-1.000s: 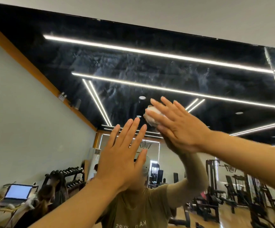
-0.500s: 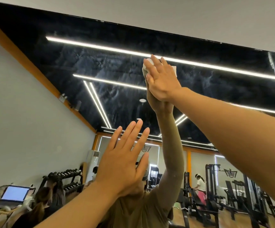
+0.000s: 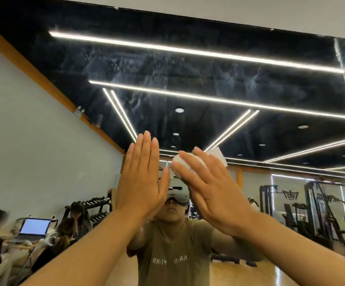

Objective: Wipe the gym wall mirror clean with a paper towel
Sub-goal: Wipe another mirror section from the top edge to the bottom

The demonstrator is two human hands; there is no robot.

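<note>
White paper towel, wadded into a lump, sits under the right hand, pressed against the wall mirror by straight fingers. A flat corner of it pokes out past the fingertips, up and to the right. That hand slants up and leftward. Just beside it, the left hand lies flat on the glass, fingers together and pointing up, holding nothing.

hands x2 | paper towel x1 | laptop x1 (lit)
</note>
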